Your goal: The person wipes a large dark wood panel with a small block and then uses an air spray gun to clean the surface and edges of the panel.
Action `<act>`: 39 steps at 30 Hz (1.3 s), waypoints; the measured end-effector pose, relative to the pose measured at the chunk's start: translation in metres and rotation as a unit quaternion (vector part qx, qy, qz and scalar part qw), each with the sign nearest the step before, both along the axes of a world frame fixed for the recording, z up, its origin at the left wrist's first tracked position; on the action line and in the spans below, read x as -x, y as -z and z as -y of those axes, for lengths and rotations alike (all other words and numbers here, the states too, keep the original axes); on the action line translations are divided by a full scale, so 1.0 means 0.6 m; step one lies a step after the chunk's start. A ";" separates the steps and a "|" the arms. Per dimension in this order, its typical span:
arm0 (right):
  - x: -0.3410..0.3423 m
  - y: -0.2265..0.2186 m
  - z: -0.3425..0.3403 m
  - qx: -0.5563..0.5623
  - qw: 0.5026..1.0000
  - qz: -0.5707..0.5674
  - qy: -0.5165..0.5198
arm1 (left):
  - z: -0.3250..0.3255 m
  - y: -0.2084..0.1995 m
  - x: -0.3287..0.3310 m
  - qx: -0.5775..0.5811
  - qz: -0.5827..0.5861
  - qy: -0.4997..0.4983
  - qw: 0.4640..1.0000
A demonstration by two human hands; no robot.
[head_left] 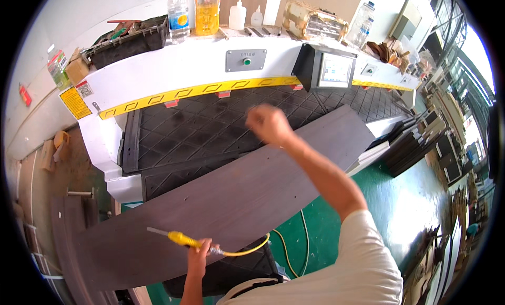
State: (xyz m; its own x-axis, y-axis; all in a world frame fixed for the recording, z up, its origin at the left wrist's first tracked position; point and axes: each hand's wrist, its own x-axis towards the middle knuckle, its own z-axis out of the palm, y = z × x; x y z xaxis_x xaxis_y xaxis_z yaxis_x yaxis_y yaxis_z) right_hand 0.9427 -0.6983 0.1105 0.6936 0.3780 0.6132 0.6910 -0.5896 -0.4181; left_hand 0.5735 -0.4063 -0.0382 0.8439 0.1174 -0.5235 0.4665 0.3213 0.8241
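A long dark grey-brown board (231, 184) lies slantwise in front of me, with a few small holes in its face. My left hand (200, 252), at the near edge of this board, is closed round the rear end of a yellow air blow gun (181, 238). The gun's thin metal nozzle points left over the board, and a yellow hose (244, 253) runs from its back. My right hand (269, 125) is raised past the far edge of the board, above the black machine bed (194, 131). Its fingers look curled but blurred; anything inside them is hidden.
A white machine beam with a yellow strip (200, 88) spans the back, bearing a screen (335, 71) and a green button (246, 62). Bottles (207, 13) and a black toolbox (126, 44) stand on top. Stacked boards (410, 152) are at right; the hose loops over the green floor (326, 236).
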 end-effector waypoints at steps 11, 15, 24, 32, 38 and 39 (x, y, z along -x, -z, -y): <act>-0.348 -0.263 0.017 0.292 0.911 0.160 0.241 | -0.024 0.130 0.122 -0.105 0.039 0.083 0.990; -0.373 -0.235 0.080 0.217 0.933 0.218 0.186 | 0.029 0.084 0.052 -0.174 0.089 0.055 0.979; 0.040 0.059 0.286 -0.357 0.848 -0.374 -0.115 | 0.155 0.014 -0.046 -0.426 -0.024 0.149 0.892; 0.185 0.340 0.528 -0.490 0.575 -0.654 0.033 | 0.398 -0.037 -0.087 -0.590 0.022 0.121 0.798; 0.136 0.370 0.627 -0.446 0.637 -0.621 0.102 | 0.549 -0.076 -0.140 -0.397 -0.079 0.308 0.861; 0.127 0.374 0.641 -0.445 0.637 -0.618 0.117 | 0.573 -0.076 -0.149 -0.413 -0.051 0.322 0.851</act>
